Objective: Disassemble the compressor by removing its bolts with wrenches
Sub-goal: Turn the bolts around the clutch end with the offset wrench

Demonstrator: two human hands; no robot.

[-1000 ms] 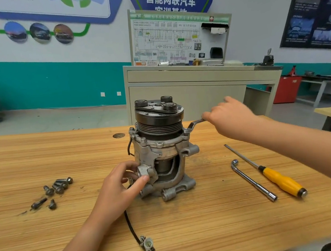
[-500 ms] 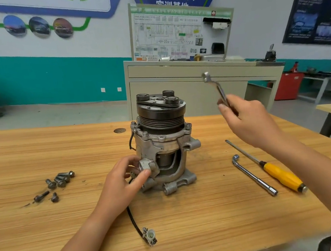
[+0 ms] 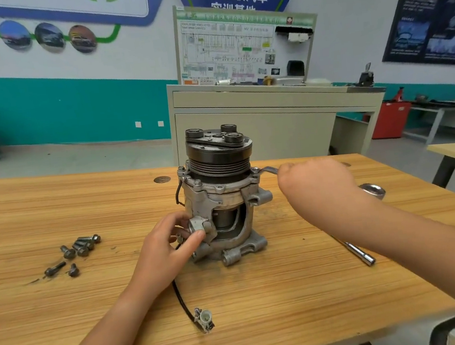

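Compressor [image 3: 220,198] stands upright at the middle of the table [image 3: 66,301]. Left hand [image 3: 169,248]: grip pinches a mounting lug [image 3: 197,222] low on the housing's left side. Right hand [image 3: 318,188]: grip curled round a wrench [image 3: 268,170], whose ring end sits on a flange bolt [image 3: 254,170]. Loose bolts [image 3: 79,247] lie well apart, at left.

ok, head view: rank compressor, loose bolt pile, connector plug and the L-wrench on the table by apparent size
1. compressor, by far
2. loose bolt pile
3. connector plug, smallest though nearest the camera
L-wrench: mostly hidden behind an arm, can't rank
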